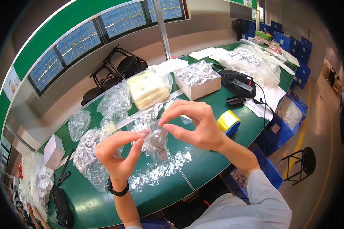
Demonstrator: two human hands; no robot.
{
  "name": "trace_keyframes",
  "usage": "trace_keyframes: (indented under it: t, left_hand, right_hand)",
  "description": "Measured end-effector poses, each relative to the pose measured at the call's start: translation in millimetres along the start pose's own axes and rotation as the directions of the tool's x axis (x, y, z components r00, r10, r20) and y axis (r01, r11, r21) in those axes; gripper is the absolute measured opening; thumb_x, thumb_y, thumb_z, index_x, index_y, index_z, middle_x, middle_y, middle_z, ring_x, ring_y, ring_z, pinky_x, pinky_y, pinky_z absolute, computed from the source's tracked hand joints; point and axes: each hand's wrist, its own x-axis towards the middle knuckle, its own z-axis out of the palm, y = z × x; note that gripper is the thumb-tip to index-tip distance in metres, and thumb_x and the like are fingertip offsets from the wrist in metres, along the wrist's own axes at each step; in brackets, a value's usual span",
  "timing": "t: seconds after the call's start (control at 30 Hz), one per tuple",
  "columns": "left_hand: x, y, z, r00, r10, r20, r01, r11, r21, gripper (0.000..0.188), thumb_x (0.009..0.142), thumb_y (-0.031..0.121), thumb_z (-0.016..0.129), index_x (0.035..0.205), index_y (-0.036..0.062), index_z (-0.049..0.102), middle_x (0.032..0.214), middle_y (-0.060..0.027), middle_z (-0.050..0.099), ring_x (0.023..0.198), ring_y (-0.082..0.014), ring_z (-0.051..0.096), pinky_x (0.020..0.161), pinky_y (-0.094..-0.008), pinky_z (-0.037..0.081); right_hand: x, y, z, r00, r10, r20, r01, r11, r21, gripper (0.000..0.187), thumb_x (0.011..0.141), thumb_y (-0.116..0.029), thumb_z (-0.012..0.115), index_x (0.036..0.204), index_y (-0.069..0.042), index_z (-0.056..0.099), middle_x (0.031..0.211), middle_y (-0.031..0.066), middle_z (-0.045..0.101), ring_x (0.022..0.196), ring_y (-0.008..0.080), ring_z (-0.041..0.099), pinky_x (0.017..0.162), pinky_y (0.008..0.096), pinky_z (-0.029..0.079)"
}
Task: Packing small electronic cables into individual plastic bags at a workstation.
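Left hand [116, 152], right hand [202, 128]: each thumb and forefinger pinched on one clear bag [159, 144], frame centre. One open box [202, 88], upper centre; one yellow roll [227, 120], right of centre. Bare green tabletop [93, 204], lower left, reaching near edge.

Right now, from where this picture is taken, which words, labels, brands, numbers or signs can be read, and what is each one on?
No text reads clearly.
Clear bag, middle: dark printed mark, too small to read.
Blue bin, right: white label, too small.
Poster, far left: too blurred.
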Motion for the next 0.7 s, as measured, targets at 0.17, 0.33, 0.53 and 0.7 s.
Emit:
trace_keyframes:
  t: [0.17, 0.33, 0.53, 0.7]
  left_hand:
    - [2, 2, 0, 0.999, 0.012, -0.036, -0.009, 0.997, 0.074, 0.02, 0.072, -0.014, 0.071, 0.089, -0.0031, 0.073, 0.088, -0.0149, 0.074, 0.081, -0.0205, 0.072, 0.075, -0.0287, 0.055]
    - [2, 6, 2, 0.997, -0.027, -0.076, 0.034, 0.996, 0.087, 0.021, 0.072, -0.013, 0.071, 0.09, -0.0025, 0.073, 0.089, -0.013, 0.075, 0.084, -0.0201, 0.072, 0.077, -0.0287, 0.054]
    - [-2, 5, 6, 0.997, -0.029, -0.068, 0.04, 0.984, 0.171, 0.024, 0.074, -0.012, 0.072, 0.096, -0.0025, 0.073, 0.087, -0.0116, 0.075, 0.083, -0.0181, 0.072, 0.081, -0.0282, 0.053]
    - [6, 19, 17, 0.936, -0.312, -0.165, 0.249, 0.915, -0.319, 0.033, 0.077, -0.008, 0.073, 0.109, -0.0024, 0.068, 0.109, -0.0143, 0.07, 0.097, -0.0184, 0.068, 0.085, -0.0296, 0.054]
  right_hand:
    - [0, 9, 0, 0.996, 0.062, -0.071, -0.057, 0.996, 0.074, 0.018, 0.082, 0.009, 0.059, 0.097, 0.003, 0.068, 0.099, 0.0108, 0.066, 0.097, 0.0172, 0.064, 0.089, 0.0295, 0.05]
    - [4, 4, 12, 0.968, 0.178, -0.178, -0.14, 0.968, 0.209, 0.015, 0.084, -0.001, 0.067, 0.099, 0.0, 0.067, 0.103, 0.0086, 0.065, 0.1, 0.0157, 0.062, 0.093, 0.0308, 0.049]
    - [2, 14, 16, 0.981, 0.195, -0.006, -0.19, 0.962, 0.195, 0.012, 0.084, -0.005, 0.073, 0.092, 0.002, 0.068, 0.096, 0.0072, 0.063, 0.094, 0.0132, 0.061, 0.086, 0.0279, 0.049]
    - [1, 20, 14, 0.974, 0.219, -0.06, -0.191, 0.933, 0.304, 0.007, 0.084, -0.002, 0.072, 0.089, 0.003, 0.069, 0.094, 0.007, 0.063, 0.092, 0.0124, 0.06, 0.084, 0.0255, 0.048]
